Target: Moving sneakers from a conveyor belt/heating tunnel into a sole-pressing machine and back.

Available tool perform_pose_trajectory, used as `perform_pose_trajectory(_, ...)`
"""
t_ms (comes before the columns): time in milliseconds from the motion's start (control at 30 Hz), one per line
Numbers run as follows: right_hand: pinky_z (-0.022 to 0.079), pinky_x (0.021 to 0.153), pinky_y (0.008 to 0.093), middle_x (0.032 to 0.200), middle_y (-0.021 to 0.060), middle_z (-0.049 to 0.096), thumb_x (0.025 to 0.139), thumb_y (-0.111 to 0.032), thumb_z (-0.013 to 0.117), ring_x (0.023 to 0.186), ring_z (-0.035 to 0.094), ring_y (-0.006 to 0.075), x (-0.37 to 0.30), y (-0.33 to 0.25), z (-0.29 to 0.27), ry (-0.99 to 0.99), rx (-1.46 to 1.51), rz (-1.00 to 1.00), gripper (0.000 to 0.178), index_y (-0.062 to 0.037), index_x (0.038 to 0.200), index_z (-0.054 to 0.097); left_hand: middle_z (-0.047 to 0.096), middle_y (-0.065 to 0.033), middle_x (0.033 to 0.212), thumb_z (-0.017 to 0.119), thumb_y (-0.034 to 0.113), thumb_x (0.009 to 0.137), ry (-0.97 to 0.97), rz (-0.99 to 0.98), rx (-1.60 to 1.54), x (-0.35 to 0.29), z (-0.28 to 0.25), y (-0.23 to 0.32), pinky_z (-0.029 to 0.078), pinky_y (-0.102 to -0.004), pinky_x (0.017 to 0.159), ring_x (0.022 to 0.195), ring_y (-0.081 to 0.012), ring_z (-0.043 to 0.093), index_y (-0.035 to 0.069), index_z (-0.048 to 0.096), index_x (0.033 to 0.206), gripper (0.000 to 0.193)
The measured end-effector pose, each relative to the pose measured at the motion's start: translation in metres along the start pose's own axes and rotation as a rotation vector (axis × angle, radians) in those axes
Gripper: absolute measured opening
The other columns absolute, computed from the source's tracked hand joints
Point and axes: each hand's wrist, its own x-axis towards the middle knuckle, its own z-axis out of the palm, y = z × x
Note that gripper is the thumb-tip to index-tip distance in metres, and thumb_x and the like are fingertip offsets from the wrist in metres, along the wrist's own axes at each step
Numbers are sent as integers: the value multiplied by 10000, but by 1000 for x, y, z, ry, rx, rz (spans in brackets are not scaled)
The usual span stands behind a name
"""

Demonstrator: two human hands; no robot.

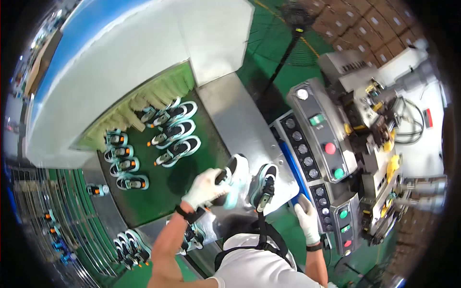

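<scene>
My left hand (204, 188), in a white glove, is closed on a sneaker (236, 175) with a pale sole and light teal edge, tilted above the metal ledge. The fingers cover part of its dark upper. To the right of it, a black sneaker (264, 186) with a white and teal sole stands on a white surface. My right hand (307, 218), also gloved, is beside the lower end of a blue strip (291, 165) along the machine's control panel. Its fingers are stretched out and I see nothing in them; whether they touch the panel I cannot tell.
Several sneakers (177, 132) stand in rows on a green conveyor belt (187, 177) before a curtained opening. The machine's panels carry gauges and coloured buttons (330, 148). A rack (72, 206) with more sneakers is at the left. Behind are a fan (294, 19) and stacked cartons (370, 29).
</scene>
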Motion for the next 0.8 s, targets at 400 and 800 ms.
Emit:
perform_pose_trajectory(400, 479, 1034, 361, 1365, 42, 595, 798, -296, 831, 1183, 605, 178, -18, -74, -100, -416, 1088, -232, 849, -79, 1497, 403, 528, -163, 1382, 725, 79, 860, -178, 622, -571, 78, 99, 286, 435, -400, 1096, 1290, -265, 529, -59, 488, 1388, 595)
perform_pose_trajectory(800, 431, 473, 191, 1162, 87, 672, 798, -23, 698, 644, 598, 66, -2, -17, -250, -54, 1277, -225, 610, 2, 1379, 514, 488, -282, 1426, 684, 138, 916, -129, 555, -172, 333, 188, 407, 426, -387, 1097, 1325, -317, 511, -81, 361, 1451, 663)
